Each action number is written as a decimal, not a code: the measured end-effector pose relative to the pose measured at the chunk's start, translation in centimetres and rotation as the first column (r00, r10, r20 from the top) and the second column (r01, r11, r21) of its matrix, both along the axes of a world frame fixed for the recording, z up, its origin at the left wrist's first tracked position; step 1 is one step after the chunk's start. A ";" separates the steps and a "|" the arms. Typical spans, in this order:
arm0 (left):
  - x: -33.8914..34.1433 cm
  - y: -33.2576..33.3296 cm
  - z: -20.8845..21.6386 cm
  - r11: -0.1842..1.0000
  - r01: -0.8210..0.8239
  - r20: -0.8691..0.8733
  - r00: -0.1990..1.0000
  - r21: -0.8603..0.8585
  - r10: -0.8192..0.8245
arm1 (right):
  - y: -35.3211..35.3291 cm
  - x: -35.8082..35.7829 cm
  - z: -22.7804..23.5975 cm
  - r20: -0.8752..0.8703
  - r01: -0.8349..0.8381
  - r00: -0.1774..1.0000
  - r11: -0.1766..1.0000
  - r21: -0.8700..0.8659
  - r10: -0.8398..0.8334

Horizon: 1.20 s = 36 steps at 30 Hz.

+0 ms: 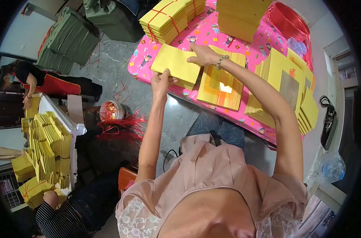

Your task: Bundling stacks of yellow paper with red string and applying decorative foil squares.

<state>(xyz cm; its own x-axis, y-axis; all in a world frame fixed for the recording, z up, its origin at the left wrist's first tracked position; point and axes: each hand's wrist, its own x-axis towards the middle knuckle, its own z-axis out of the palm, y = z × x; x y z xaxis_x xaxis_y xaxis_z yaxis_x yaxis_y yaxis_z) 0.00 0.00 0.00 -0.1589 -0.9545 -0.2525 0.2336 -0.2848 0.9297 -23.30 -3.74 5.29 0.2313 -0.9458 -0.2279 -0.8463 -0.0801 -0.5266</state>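
A stack of yellow paper sheets (173,62) lies at the near left corner of the pink-covered table (140,59). My left hand (162,82) grips its near edge, thumb on top and the other fingers partly hidden below. At the stack's right end is my right hand (205,55), wearing a bead bracelet (221,62). Its thumb and fingers are spread apart at the paper's edge. Just right of the stack, under my right wrist, lies a yellow pile with an orange printed band (224,79).
Red-tied yellow bundles (164,23) and an upright yellow block (240,20) stand farther back, near a red string coil (288,22). More yellow piles (273,77) sit right. Left are a bucket (111,111), red strands, a paper-laden table (74,139) and two other people.
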 end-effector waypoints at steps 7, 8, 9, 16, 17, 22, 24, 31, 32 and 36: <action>-2.3 1.4 0.5 0.976 -0.175 0.050 0.982 -0.133 0.183 | -0.2 -0.1 -1.3 -0.017 0.011 1.000 1.000 -0.023 -0.011; -2.3 2.0 0.5 0.937 -0.245 0.153 0.945 -0.249 0.288 | 0.0 0.2 -1.1 -0.043 0.026 0.999 1.000 0.003 -0.026; -2.3 2.3 0.4 0.878 -0.300 0.235 0.885 -0.373 0.402 | 0.3 0.3 -1.0 -0.044 0.028 0.999 1.000 0.006 -0.027; -2.9 2.7 -2.5 0.882 -0.463 0.140 0.882 0.089 0.450 | -0.6 -0.2 -1.6 -0.140 -0.024 0.990 1.000 0.008 0.025; -3.1 2.4 -1.8 0.911 -0.371 0.060 0.929 0.179 0.366 | -0.9 -0.9 -2.2 -0.112 -0.065 0.991 0.997 0.048 0.070; -2.4 0.3 -0.3 0.912 -0.224 -0.200 0.931 0.345 0.305 | -1.7 0.1 -1.5 -0.162 -0.075 0.980 0.974 0.214 0.111; -2.4 -0.1 -0.7 0.923 -0.212 -0.175 0.945 0.321 0.277 | -1.7 -0.2 -2.0 -0.149 -0.075 0.983 0.976 0.206 0.107; -3.0 -2.1 -1.0 0.951 -0.159 -0.341 0.907 0.266 0.247 | -1.1 -1.1 -2.7 0.001 -0.033 0.999 0.999 -0.001 0.033; -3.2 -2.2 -0.7 0.958 -0.166 -0.313 0.920 0.233 0.235 | -0.8 -1.0 -2.6 0.027 -0.015 0.999 1.000 -0.023 0.016; -2.6 -1.3 4.0 0.990 -0.103 -0.354 0.926 0.093 0.130 | 2.1 -1.2 4.8 0.155 -0.025 0.988 0.994 0.106 0.008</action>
